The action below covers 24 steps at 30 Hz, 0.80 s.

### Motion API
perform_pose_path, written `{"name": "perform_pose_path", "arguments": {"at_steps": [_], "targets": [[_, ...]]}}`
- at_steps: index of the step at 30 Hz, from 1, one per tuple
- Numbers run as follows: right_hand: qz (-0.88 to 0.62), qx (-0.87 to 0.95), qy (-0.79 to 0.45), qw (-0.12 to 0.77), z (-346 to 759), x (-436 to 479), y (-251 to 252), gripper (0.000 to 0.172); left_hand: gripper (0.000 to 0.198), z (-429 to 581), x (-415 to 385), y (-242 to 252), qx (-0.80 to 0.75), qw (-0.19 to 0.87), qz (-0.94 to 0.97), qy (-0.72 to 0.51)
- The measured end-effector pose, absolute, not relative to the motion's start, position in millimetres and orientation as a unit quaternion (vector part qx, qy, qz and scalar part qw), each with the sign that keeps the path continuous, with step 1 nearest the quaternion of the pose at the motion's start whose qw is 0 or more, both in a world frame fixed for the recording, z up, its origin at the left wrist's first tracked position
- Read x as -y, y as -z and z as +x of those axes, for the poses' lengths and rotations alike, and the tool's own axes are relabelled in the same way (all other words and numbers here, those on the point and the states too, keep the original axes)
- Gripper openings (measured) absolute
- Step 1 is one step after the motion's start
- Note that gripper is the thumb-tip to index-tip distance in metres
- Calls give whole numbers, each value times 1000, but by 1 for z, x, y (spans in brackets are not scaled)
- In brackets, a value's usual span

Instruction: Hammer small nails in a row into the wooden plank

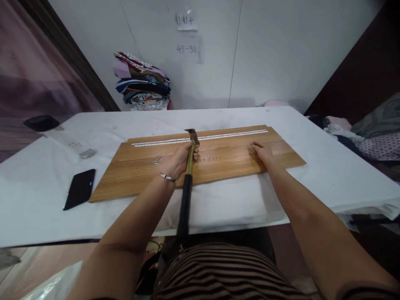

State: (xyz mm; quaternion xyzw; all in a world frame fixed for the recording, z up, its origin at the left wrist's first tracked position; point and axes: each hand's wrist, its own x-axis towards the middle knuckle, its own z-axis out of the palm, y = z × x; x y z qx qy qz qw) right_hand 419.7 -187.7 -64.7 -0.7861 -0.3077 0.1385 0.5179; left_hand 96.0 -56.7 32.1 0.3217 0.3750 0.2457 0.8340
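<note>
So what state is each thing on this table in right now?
Hammer: gripped close to its head by the left hand, over the board.
Board: lying flat on the table, with the right hand open and resting on it.
White strip: lying along the board's far edge.
Phone: lying flat, screen dark.
Folded cloths: stacked by the wall.

White panelled wall (265,50) behind white-covered surface (328,166); folded fabrics (142,81) stacked against it, paper notes (186,21) taped above.
</note>
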Motion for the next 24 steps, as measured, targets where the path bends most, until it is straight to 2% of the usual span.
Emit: {"name": "perform_pose_path", "arguments": {"at_steps": [2, 4, 8, 10, 13, 16, 18, 22, 24], "targets": [[-720, 233, -202, 622, 403, 192, 57, 23, 30, 112, 58, -32, -372, 830, 301, -288], [-648, 235, -291, 664, 371, 196, 50, 24, 31, 131, 66, -28, -376, 816, 292, -329], [-503, 308, -524, 614, 292, 203, 44, 40, 31, 163, 100, -8, -372, 803, 340, -318], [-488, 319, -551, 598, 264, 206, 44, 45, 35, 170, 119, 4, -356, 793, 424, -254], [-496, 309, -548, 598, 251, 214, 39, 48, 26, 163, 131, 16, -335, 722, 548, -259], [-499, 291, -578, 576, 254, 224, 27, 52, 24, 132, 115, 16, -305, 654, 662, -204], [-504, 282, -600, 553, 255, 229, 17, 54, 25, 104, 90, 11, -361, 571, 712, -193], [-523, 295, -609, 519, 243, 228, 4, 56, 33, 60, 39, 6, -484, 278, 801, -216], [-534, 308, -609, 500, 233, 222, 3, 55, 34, 50, 24, 11, -497, 190, 827, -180]]}}
